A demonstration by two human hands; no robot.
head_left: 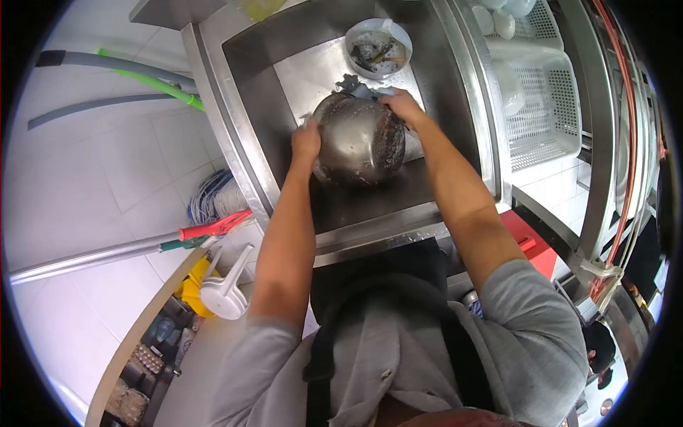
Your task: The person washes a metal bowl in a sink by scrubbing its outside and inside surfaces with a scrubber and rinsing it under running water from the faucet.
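Observation:
A scuffed metal pot (352, 139) with a dark, stained side is tipped inside the stainless steel sink (249, 117), its rounded base facing up. At the pot's left side, my left hand (306, 142) is closed on its edge, slightly blurred. My right hand (404, 109) grips the pot at its far right, fingers partly hidden behind it. Dark grey, crumpled material (350, 84) shows just beyond the pot, near my right hand; I cannot make out what it is. Farther back in the sink sits a white bowl (353, 44) with foamy water and dark scraps in it.
White perforated baskets (565, 107) stand right of the sink, with white dishes in one. Hoses (153, 71) and a pole with a red grip (213, 226) are at the left. A white scoop-like utensil (224, 295) hangs lower left. A red box (530, 242) sits below right.

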